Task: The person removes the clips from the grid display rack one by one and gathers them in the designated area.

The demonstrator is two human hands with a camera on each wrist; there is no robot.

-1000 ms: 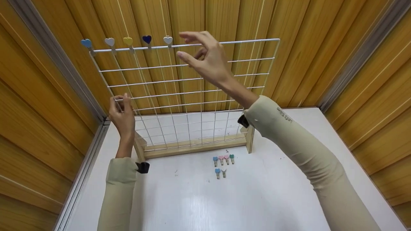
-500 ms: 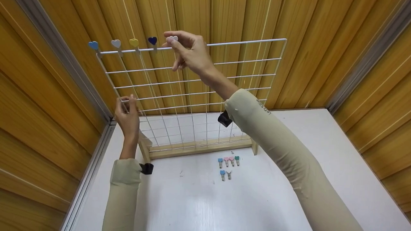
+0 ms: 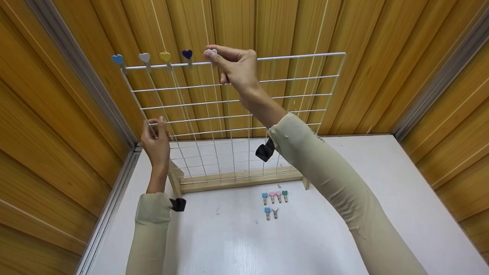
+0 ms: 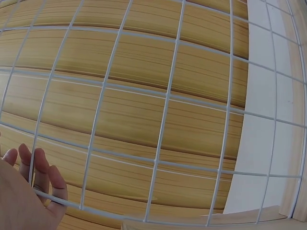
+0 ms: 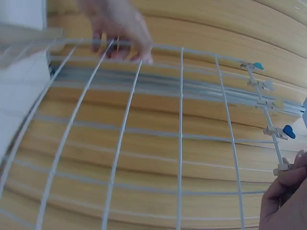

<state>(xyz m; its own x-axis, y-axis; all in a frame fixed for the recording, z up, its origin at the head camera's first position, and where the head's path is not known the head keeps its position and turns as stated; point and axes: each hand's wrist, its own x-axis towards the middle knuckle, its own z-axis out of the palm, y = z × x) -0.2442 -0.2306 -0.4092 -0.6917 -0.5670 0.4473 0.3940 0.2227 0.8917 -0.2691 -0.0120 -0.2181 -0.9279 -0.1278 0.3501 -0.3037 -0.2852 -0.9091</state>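
A white wire grid panel (image 3: 301, 56) stands upright in a wooden base (image 3: 244, 182). My right hand (image 3: 242, 70) pinches a white heart clip (image 3: 212, 52) on the panel's top bar, thumb in front. In the right wrist view the fingers partly cover that clip. To its left, along the same bar, sit a dark blue heart clip (image 3: 187, 54), a yellow one (image 3: 165, 56), another white one (image 3: 144, 57) and a light blue one (image 3: 117, 59) at the corner. My left hand (image 3: 156, 143) holds the panel's left side wire, fingers curled round it.
On the white table (image 3: 229, 236) before the base lie several small heart clips in two rows, among them a green clip (image 3: 285, 194), a pink clip (image 3: 272, 194) and a blue clip (image 3: 267, 211). Wood-patterned walls (image 3: 49, 114) stand behind and on both sides.
My right hand came left from beside the white heart clip, its fingers apart, and has closed on it. The left hand keeps its hold on the side wire. The head view has shifted slightly.
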